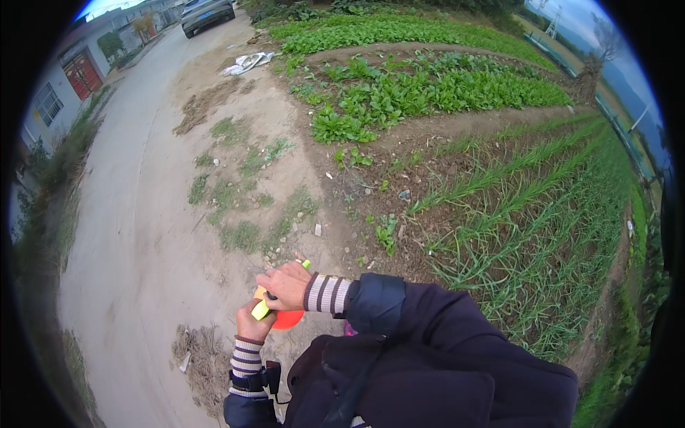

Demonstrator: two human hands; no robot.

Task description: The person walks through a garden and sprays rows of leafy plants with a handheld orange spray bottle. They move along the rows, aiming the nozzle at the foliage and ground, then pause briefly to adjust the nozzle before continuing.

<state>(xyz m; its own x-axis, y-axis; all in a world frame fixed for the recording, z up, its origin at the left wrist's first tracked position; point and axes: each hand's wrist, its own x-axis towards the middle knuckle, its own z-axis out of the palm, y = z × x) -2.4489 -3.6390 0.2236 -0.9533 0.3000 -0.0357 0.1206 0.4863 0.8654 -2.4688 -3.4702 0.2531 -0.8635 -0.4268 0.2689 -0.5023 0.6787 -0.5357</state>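
Both hands are closed around one bright object in front of my body. Its rounded orange-red part (288,320) shows below my right hand (285,283). A yellow-green piece (261,309) sticks out between the hands, and a yellow-green tip (306,264) shows beyond the right knuckles. A small dark part lies under the right fingers. My left hand (252,322) grips it from the lower left, with the right hand above and partly over it. The fingers hide much of the object, so its exact kind cannot be told.
Pale concrete road (128,214) runs along the left, toward a parked car (206,14). Leafy green crops (428,93) and rows of thin-leaved plants (542,235) grow at right. A white crumpled sheet (248,63) lies ahead. Dry plant debris (203,364) lies near my left forearm.
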